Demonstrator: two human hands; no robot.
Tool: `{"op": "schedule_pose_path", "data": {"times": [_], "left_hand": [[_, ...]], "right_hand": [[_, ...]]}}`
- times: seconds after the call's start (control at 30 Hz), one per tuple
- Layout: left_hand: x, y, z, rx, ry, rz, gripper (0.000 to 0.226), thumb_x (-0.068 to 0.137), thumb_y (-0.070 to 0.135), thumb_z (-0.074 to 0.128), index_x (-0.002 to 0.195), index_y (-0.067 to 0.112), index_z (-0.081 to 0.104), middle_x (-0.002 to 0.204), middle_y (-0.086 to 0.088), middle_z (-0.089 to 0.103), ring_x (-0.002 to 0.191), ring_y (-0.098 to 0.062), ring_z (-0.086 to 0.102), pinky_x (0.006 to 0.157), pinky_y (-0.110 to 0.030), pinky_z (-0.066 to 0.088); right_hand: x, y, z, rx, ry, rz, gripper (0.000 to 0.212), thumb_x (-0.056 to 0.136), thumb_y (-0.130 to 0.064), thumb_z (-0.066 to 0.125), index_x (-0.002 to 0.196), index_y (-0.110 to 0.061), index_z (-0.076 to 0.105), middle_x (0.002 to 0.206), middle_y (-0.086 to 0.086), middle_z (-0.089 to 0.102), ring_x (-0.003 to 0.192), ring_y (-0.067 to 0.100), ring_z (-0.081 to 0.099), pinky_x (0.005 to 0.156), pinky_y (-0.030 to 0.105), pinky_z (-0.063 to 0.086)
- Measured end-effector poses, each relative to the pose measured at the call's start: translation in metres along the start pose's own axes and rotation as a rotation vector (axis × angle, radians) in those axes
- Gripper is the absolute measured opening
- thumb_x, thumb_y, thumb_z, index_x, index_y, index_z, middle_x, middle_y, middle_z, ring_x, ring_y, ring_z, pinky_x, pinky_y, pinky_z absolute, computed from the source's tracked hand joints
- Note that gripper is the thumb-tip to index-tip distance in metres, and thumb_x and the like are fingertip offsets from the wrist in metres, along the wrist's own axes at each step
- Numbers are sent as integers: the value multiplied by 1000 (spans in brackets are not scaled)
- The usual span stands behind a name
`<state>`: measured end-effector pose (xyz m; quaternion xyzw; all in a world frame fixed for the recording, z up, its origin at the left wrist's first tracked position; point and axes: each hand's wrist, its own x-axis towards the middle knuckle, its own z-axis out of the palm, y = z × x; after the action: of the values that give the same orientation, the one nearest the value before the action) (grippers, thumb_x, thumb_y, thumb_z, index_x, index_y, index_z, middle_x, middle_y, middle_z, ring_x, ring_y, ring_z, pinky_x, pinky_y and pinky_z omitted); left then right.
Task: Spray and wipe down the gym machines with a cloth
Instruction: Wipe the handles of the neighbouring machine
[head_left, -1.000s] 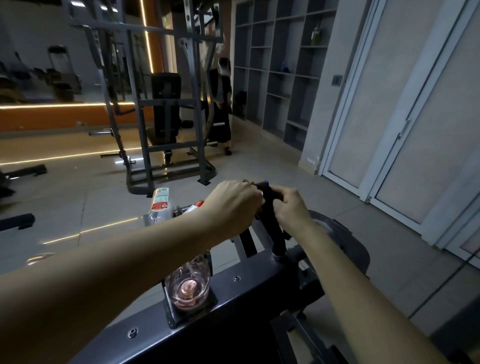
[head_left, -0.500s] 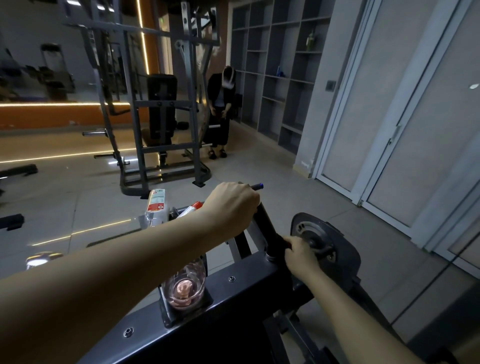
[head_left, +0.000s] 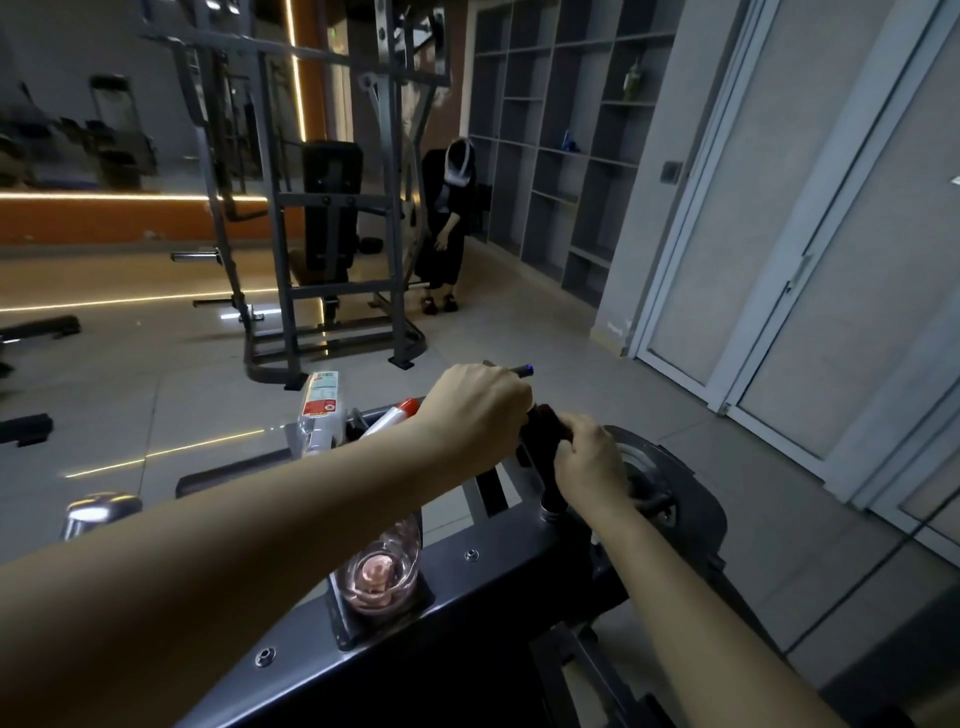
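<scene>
I stand over a dark gym machine (head_left: 498, 577) with an upright black handle (head_left: 549, 499). My left hand (head_left: 478, 410) is closed around the handle's top, and the blue-tipped end (head_left: 525, 371) sticks out past my fingers. Just below it, my right hand (head_left: 592, 467) presses a dark cloth (head_left: 540, 428) around the handle's shaft. A white spray bottle (head_left: 322, 410) with a red nozzle (head_left: 402, 411) stands on the machine left of my left wrist.
A clear bottle with a pink cap (head_left: 382, 571) sits in a holder on the machine's frame. A round dark disc (head_left: 665, 467) lies right of the handle. A grey rack machine (head_left: 332, 208) and a person (head_left: 449, 223) stand ahead; shelves and doors are at right.
My right hand slid down the handle to its base, then came back up with the cloth to just under my left hand. My left hand stayed on the handle's top.
</scene>
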<state>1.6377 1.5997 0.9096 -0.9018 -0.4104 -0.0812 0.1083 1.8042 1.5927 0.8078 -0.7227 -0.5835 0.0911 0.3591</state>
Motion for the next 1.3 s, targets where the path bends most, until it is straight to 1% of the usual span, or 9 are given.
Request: {"op": "schedule_pose_path", "data": {"times": [0.3, 0.47, 0.57, 0.7, 0.83, 0.93, 1.1, 1.2, 1.3], "left_hand": [[-10, 8, 17, -257, 84, -192, 32, 102, 21, 54, 131, 9, 49, 100, -10, 65, 84, -30, 64, 68, -37, 49], [-47, 35, 47, -753, 322, -344, 62, 92, 44, 66, 141, 29, 31, 104, 2, 62, 90, -20, 63, 67, -31, 49], [-64, 49, 69, -1053, 74, -205, 89, 80, 69, 69, 153, 42, 25, 130, 8, 48, 113, -10, 56, 91, -28, 52], [-62, 50, 86, -1365, 193, -233, 57, 82, 43, 71, 135, 38, 53, 123, 6, 63, 113, -14, 64, 99, -45, 55], [-61, 60, 81, -1595, 467, -441, 23, 92, 11, 64, 107, 29, 62, 95, 0, 72, 86, -16, 72, 72, -38, 61], [-52, 63, 73, -1667, 703, -661, 22, 97, 9, 54, 112, 25, 53, 103, -5, 66, 96, -24, 66, 81, -41, 57], [-16, 57, 80, -1751, 612, -575, 47, 99, 29, 61, 142, 27, 45, 132, -5, 55, 121, -17, 55, 89, -18, 48], [-3, 56, 96, -1362, 638, -455, 48, 101, 34, 60, 145, 27, 44, 128, 0, 49, 115, -12, 52, 89, -11, 42], [1, 52, 110, -1092, 709, -386, 49, 100, 34, 59, 145, 28, 40, 125, 3, 44, 107, -9, 48, 90, -17, 40]], "right_hand": [[-45, 27, -7, -359, -185, 273, 29, 98, -14, 46, 117, -25, 65, 115, 8, 68, 103, 31, 65, 70, 32, 44], [-55, 4, -46, 231, -198, 382, 16, 93, -8, 53, 91, -14, 68, 91, 15, 70, 81, 31, 67, 70, 43, 54], [-68, -31, -77, 716, -388, 374, 20, 100, -16, 56, 104, -5, 71, 98, 20, 73, 87, 30, 73, 74, 39, 54], [-71, -50, -98, 890, -669, 201, 36, 105, -30, 44, 125, -11, 68, 124, 18, 68, 116, 29, 66, 98, 44, 52], [-53, -38, -81, 522, -368, 172, 24, 103, -26, 50, 114, -24, 72, 106, 8, 75, 96, 23, 73, 76, 40, 58], [-39, -24, -67, 379, -124, 202, 20, 102, -18, 53, 116, -16, 67, 95, 3, 73, 82, 17, 73, 71, 37, 61], [-28, -9, -51, 279, -200, 116, 34, 100, -26, 60, 134, -27, 62, 117, -4, 69, 97, -1, 64, 76, 12, 52], [-34, -11, -38, 205, -101, 23, 30, 101, -23, 58, 128, -27, 68, 102, -8, 72, 87, 1, 65, 63, 3, 44], [-39, -7, -26, 107, 6, -130, 33, 97, -16, 59, 127, -26, 69, 107, -7, 72, 99, 13, 67, 85, 25, 54]]}}
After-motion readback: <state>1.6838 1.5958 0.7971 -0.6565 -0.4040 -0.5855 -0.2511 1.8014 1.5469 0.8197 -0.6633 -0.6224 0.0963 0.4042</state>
